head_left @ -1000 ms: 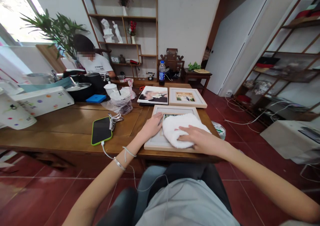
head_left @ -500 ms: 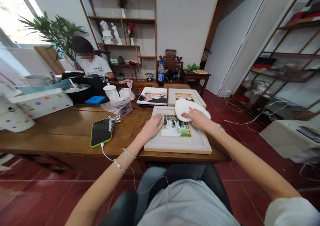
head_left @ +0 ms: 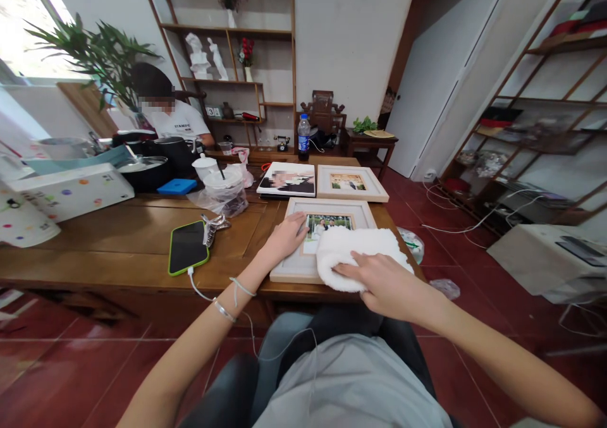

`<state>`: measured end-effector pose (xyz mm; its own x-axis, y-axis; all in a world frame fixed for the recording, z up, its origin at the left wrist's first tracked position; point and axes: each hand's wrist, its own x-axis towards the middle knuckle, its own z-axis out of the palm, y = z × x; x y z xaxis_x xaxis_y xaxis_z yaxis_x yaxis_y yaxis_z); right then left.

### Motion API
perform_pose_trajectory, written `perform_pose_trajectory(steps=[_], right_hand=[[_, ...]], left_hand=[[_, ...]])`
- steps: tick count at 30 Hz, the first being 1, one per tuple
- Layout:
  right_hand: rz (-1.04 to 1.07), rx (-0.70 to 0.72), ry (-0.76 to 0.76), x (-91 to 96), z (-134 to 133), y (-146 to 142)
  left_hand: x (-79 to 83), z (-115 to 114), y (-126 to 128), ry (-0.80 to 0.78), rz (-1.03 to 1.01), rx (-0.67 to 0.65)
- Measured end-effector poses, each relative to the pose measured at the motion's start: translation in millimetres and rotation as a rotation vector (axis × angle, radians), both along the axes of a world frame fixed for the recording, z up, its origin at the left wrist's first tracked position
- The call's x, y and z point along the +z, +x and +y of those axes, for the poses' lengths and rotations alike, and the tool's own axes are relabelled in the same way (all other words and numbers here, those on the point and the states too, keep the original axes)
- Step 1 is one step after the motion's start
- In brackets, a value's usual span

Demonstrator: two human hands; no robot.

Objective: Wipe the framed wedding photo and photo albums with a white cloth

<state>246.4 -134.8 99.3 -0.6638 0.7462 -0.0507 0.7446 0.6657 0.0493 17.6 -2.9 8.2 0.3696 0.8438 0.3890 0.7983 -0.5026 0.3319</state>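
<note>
A light-coloured picture frame (head_left: 294,269) with a photo of two people lies flat on the wooden table near its front edge. My left hand (head_left: 286,238) rests on the frame's left side, fingers stretched out and flat, holding nothing. In my right hand (head_left: 374,279) is a folded white towel (head_left: 363,244), pressed on the frame's lower right part. The towel covers that corner and part of the photo. Just behind lies a second picture frame (head_left: 377,191), and to its left a photo album (head_left: 287,180) with a picture on its cover.
A phone (head_left: 188,248) on a charging cable lies left of my left hand. Behind it are a cup in a plastic bag (head_left: 225,184), a blue box (head_left: 177,186) and a bottle (head_left: 303,138). Across the table sits a person (head_left: 175,121). The table's right edge is beside the frame.
My right hand has drawn the towel from the frame's upper right toward me to its lower right. The rear frame is uncovered now. My left hand has stayed in place on the frame.
</note>
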Motion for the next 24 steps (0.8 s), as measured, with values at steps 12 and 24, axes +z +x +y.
perform_pose_trajectory(steps=[12,24], right_hand=[[0.127,-0.212,0.281,-30.8,135.3,7.2],[0.105,0.044,-0.093,-4.2,1.3,-13.3]], left_hand=[[-0.5,0.7,-1.9,0.012,0.031,-0.016],[0.8,-1.4,-0.6,0.000,0.015,-0.006]])
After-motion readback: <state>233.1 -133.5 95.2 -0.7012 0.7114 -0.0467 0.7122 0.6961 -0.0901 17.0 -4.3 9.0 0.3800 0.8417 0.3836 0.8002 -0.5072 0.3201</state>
